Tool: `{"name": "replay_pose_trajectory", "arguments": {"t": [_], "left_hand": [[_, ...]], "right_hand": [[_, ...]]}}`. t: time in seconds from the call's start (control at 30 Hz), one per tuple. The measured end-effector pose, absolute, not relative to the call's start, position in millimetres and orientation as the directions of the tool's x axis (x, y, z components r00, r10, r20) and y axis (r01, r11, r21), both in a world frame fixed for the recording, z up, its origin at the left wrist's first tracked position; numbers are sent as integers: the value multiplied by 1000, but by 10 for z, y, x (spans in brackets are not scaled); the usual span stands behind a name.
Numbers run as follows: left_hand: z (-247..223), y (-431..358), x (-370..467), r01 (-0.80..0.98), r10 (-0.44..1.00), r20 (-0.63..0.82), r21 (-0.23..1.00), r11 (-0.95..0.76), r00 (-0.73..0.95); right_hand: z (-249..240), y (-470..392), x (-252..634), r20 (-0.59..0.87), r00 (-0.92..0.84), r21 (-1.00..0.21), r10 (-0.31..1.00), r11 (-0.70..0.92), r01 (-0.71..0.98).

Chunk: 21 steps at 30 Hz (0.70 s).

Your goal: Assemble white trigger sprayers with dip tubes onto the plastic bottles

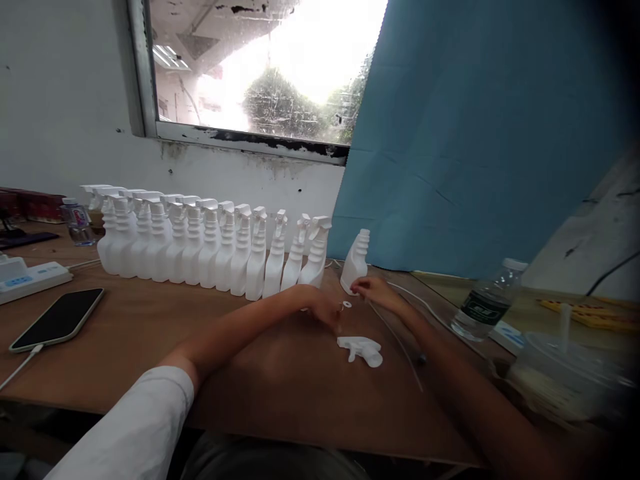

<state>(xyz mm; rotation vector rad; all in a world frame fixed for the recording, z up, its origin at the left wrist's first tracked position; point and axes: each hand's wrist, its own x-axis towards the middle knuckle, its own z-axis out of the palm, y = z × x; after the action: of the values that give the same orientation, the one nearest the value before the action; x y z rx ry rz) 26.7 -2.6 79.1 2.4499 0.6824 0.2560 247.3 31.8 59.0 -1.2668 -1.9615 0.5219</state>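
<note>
My left hand is over the table, beside a small white ring; its fingers are blurred, and what they hold, if anything, cannot be made out. My right hand has its fingertips pressed together at the foot of a white bottle that stands without a spray head. A thin clear tube runs down from near the right fingers across the table. Below the hands, a loose white spray head lies on its side. Several white spray bottles with heads on stand in a row at the left.
A phone on a cable and a power strip lie on the wooden table at the left. Toward the right stand a water bottle and a plastic cup with a straw. A blue curtain hangs behind.
</note>
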Motion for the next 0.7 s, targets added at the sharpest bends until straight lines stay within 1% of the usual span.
{"name": "replay_pose_trajectory", "arguments": {"t": [0.07,0.1,0.13,0.2,0.27,0.33,0.4,0.43,0.5,0.57,0.6,0.67,0.7], "left_hand": [[824,-139,308,337,411,3,568,-751,912],[818,-208,334,278,346,21,554,-785,938],[791,-283,358,216,292,64,526,-822,954],[680,-431,386,117,216,185,434,-893,959],[531,-553,364,57,163,286,346,-937,944],[404,-640,280,26,149,347,335,-942,926],[334,-697,145,25,196,384,407,-913,902],[320,-716,65,51,255,388,465,-884,886],[311,-740,-96,156,431,363,587,-794,826],[301,-743,-241,262,601,322,682,-683,731],[290,-738,-302,295,662,308,713,-636,684],[262,-721,-405,323,726,293,748,-579,622],[249,-714,-448,328,739,288,757,-565,609]], "right_hand": [[476,223,2554,331,-295,-646,896,443,622],[426,190,2566,323,-316,-640,892,452,622],[384,166,2565,315,-342,-627,885,465,625],[322,145,2539,297,-396,-581,869,494,647],[288,136,2508,282,-432,-529,857,514,675],[277,113,2483,267,-441,-507,857,514,692],[288,60,2452,243,-441,-523,864,500,690],[305,20,2426,231,-445,-530,865,496,688],[366,-88,2337,241,-437,-557,866,492,669],[463,-230,2193,304,-389,-599,869,492,632],[518,-310,2105,351,-357,-620,866,500,605],[614,-470,1922,438,-323,-638,839,543,546],[644,-542,1839,484,-332,-627,810,586,514]]}}
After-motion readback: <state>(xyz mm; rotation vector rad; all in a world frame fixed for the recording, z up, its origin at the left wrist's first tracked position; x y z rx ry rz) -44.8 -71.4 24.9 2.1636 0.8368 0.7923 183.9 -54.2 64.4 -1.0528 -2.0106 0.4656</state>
